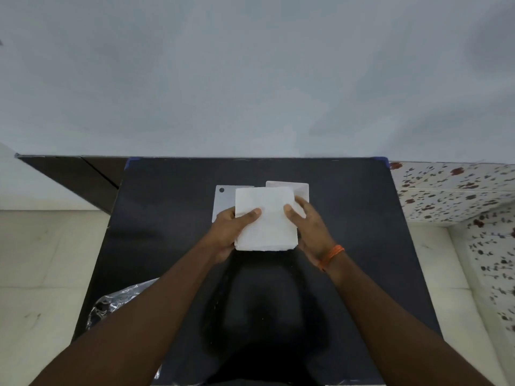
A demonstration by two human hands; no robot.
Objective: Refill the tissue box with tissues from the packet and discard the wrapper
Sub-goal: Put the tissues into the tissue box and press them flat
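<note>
A thick white stack of tissues (266, 217) is held above the middle of the black table (167, 218). My left hand (230, 232) grips its left side, thumb on top. My right hand (308, 227) grips its right side the same way. Behind the stack lie two pale flat pieces, partly hidden: a grey lid with a dark round hole (224, 199) at the left and a whitish tissue box part (299, 189) at the right. The crumpled clear wrapper (117, 299) lies at the table's front left edge, partly under my left forearm.
A plain pale wall rises behind the table. Pale floor tiles lie on both sides, and a flower-patterned tiled ledge (451, 190) stands at the right. A dark wooden board (78, 174) leans at the back left.
</note>
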